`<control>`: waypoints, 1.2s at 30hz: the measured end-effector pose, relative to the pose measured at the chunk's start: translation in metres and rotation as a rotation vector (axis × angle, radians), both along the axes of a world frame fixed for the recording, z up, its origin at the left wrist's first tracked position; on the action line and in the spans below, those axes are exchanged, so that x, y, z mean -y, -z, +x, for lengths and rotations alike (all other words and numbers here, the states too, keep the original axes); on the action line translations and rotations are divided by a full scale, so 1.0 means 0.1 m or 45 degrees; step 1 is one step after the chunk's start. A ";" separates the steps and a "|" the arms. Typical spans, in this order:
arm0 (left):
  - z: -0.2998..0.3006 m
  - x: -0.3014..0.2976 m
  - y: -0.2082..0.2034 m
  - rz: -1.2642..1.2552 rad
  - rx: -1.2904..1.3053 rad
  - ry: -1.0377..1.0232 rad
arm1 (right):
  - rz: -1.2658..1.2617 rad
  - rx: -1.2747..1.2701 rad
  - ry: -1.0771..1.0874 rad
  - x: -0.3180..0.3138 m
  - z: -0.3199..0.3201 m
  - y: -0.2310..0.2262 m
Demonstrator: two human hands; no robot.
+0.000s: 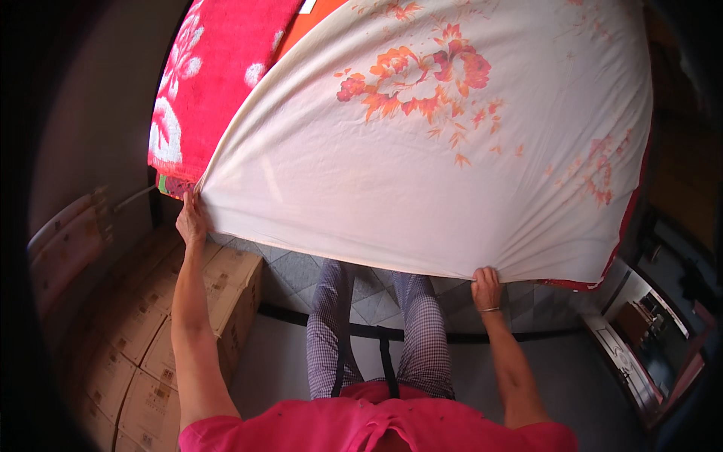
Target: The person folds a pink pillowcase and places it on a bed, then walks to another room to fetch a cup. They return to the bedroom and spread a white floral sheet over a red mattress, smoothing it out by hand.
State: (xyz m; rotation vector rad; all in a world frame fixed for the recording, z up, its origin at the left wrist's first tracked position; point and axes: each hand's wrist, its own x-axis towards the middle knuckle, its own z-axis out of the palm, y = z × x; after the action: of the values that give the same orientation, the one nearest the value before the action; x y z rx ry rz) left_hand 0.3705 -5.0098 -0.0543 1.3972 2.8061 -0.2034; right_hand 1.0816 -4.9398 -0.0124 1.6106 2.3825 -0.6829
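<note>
A white bed sheet (361,188) with orange and red flowers is spread over the bed and pulled taut toward me. My left hand (191,218) is closed on its near left corner, beside the bed's corner. Along the near edge, farther right, my right hand (486,288) grips the hem with bent fingers. Creases fan out across the cloth from both hands. Under the sheet, a red blanket (218,83) with white flower shapes shows at the left, and a strip of orange cloth (312,26) lies beside it.
Stacked cardboard boxes (143,331) stand at the lower left, close to my left arm. A radiator (68,233) is on the left wall. Grey tiles (297,275) show below the sheet. A framed mirror (655,331) leans at the right.
</note>
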 end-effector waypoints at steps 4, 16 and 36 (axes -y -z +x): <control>-0.17 0.20 -0.01 0.031 0.007 0.108 | -0.021 -0.048 -0.038 0.04 0.06 -0.10; -0.41 0.25 0.00 -0.154 0.573 -0.594 | -0.093 -0.312 0.193 0.16 0.20 -0.12; 6.02 -0.75 -0.82 -0.170 1.090 1.245 | 0.745 0.025 1.628 0.33 4.82 -0.03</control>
State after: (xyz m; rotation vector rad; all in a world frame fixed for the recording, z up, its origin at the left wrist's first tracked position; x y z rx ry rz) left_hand 0.9729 -4.9348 0.0280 2.0300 1.3002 0.1816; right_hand 1.5633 -4.9729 -0.0091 3.3098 1.2851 -0.0328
